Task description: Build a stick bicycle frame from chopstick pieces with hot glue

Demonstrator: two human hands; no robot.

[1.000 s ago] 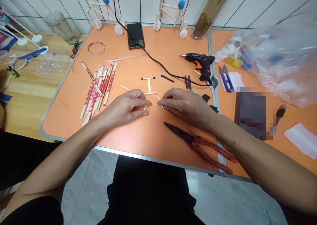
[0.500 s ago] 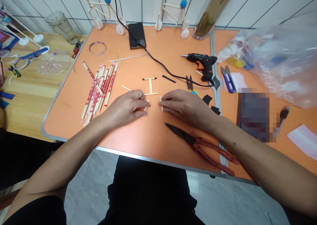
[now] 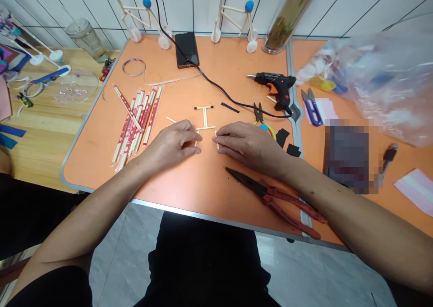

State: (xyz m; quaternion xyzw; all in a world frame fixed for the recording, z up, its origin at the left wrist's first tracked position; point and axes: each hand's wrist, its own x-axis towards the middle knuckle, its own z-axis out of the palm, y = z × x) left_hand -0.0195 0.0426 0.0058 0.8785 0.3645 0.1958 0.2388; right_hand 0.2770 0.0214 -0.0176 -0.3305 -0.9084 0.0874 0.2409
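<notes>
Between the thumb and fingers of my left hand (image 3: 176,142) is a short wooden stick (image 3: 196,139), standing near the lower end of an I-shaped stick frame (image 3: 204,117). My right hand (image 3: 240,142) pinches another short stick (image 3: 217,142) at its fingertips, just right of the first. The frame lies flat, with black tips on its upper crossbar. A thin loose stick (image 3: 171,119) lies beyond my left hand. Red-handled long-nose pliers (image 3: 267,194) rest below my right hand.
Wrapped chopsticks (image 3: 135,122) lie at left. A black glue gun (image 3: 275,86), its cable crossing the table, and small yellow-handled pliers (image 3: 259,113) are beyond my right hand. A phone (image 3: 187,50) and two stick models with blue balls stand near the wall.
My left hand and its stick have shifted slightly left. My right hand and its stick have also moved slightly left, closer to the lower end of the frame.
</notes>
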